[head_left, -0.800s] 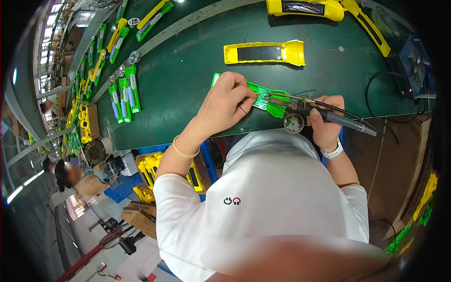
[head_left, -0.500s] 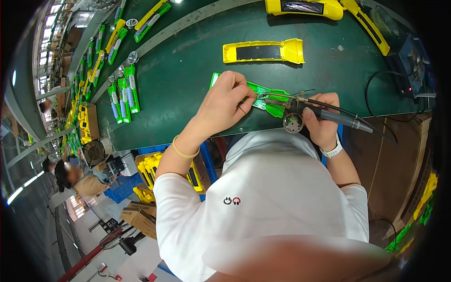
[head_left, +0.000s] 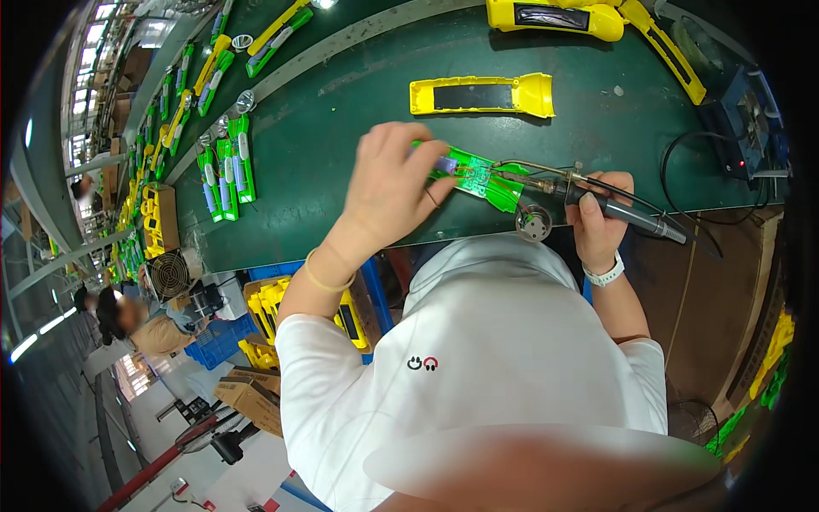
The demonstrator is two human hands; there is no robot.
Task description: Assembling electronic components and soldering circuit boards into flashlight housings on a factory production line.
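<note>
My right hand (head_left: 600,224) grips the dark handle of a soldering iron (head_left: 633,215). A thin metal tube runs alongside the iron, and its tip points left at a small green circuit board (head_left: 473,177). The board lies in a bright green flashlight housing (head_left: 503,199) near the table's front edge. My left hand (head_left: 392,175) is closed over the housing's left end, with a purple battery (head_left: 444,165) showing beside the fingers. Its fingertips are partly hidden. A round metal lamp cup (head_left: 534,224) sits by the housing's right end, below the iron.
Beyond my hands a yellow housing half (head_left: 482,95) lies on the green table (head_left: 324,171). More yellow housings (head_left: 554,17) are at the back right. A blue soldering station (head_left: 742,124) stands right, its cable trailing. Green housings with batteries (head_left: 226,175) lie left.
My right hand has drawn the soldering iron back to the right, off the board. My left hand has shifted left and its fingers have moved away from the board's wires, uncovering the battery.
</note>
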